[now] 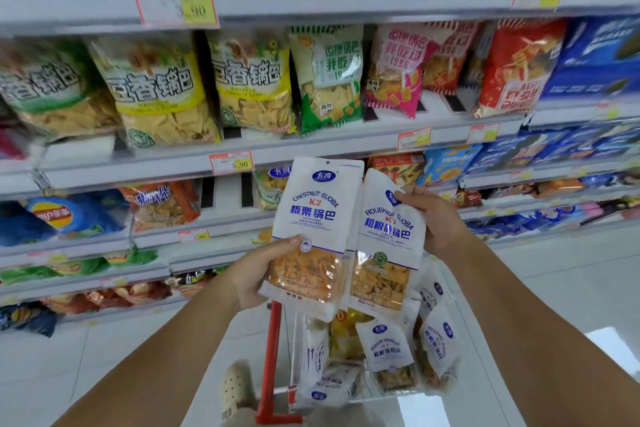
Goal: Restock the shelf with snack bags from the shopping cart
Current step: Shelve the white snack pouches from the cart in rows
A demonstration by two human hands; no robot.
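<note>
- Shelf unit [311, 146]: stands beyond the shopping cart [272, 357]. Its tiers carry snack bags. The row highest above the cart holds yellow and green bags [156, 90].
- Shopping cart: red frame, at the lower centre of the view. It holds several white snack bags [384, 347], some upright and some lying flat.
- Chestnut Guoba K2 bag [315, 218]: held upright directly above the cart and in front of the shelf unit. Its printed face is toward the camera.
- Roughage Guoba K3 bag [388, 239]: held above the right half of the cart, tilted slightly. Its left edge sits behind the edge of the K2 bag.
- Left grip [256, 272]: above the cart's red frame. The thumb lies on the front of the K2 bag and the fingers are curled behind its lower left edge.
- Right grip [436, 220]: above the cart's right side. It pinches the upper right edge of the K3 bag, with the thumb on the front.
- Beige perforated shoe [235, 388]: on the floor just left of the cart frame.
- Price tag [231, 161]: on the shelf edge above the cart; it reads 5.90.
</note>
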